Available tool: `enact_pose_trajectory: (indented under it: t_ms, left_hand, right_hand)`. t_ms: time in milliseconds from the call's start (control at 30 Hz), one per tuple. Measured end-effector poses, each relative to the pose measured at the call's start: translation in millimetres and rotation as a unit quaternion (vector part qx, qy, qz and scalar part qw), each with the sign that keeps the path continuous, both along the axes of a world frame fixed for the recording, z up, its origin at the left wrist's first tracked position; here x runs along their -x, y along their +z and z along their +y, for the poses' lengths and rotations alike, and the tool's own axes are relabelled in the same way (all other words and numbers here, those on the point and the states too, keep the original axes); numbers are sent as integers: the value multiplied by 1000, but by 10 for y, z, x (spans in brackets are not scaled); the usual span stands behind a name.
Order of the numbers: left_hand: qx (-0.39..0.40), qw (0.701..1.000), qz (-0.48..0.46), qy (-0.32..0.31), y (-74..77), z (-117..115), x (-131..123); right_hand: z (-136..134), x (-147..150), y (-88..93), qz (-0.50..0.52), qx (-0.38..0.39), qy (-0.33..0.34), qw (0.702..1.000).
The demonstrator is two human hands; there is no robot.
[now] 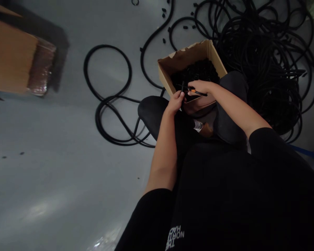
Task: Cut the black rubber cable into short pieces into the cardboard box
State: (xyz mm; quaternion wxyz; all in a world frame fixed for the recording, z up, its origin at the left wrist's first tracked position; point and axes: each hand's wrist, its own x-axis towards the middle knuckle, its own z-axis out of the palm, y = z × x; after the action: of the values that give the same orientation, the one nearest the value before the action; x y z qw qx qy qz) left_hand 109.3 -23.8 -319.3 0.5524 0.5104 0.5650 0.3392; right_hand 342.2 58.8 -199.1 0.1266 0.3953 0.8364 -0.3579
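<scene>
My left hand (176,102) grips a short black rubber tube piece (182,87) upright over the near corner of an open cardboard box (184,57). My right hand (200,87) holds a slim orange-and-black tool (198,92) close to that piece; its tip is hidden by my fingers. The two hands nearly meet above the box. Inside the box lies a heap of short black rubber pieces (195,72). The box rests on my lap, between my legs in black trousers (225,174).
Long black rubber hose (110,101) loops across the grey floor, with a dense tangle (264,69) at the right. Several cut pieces (163,21) lie at the top. A wooden board with a wrapped end (13,55) sits at the upper left. A blue strip (306,152) shows at the right edge.
</scene>
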Motion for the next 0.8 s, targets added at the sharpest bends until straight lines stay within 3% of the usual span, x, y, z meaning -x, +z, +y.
enact_pose_trajectory:
  t_ms: [300,800]
  left_hand:
    - [0,999,-13,33,-59,-6,17]
    - [-22,1000,15,6,-33,-26,10]
  right_hand:
    - [2,-17,-60,20,-4,-5,1000]
    - [35,-46,-32,11,-10,3,1000]
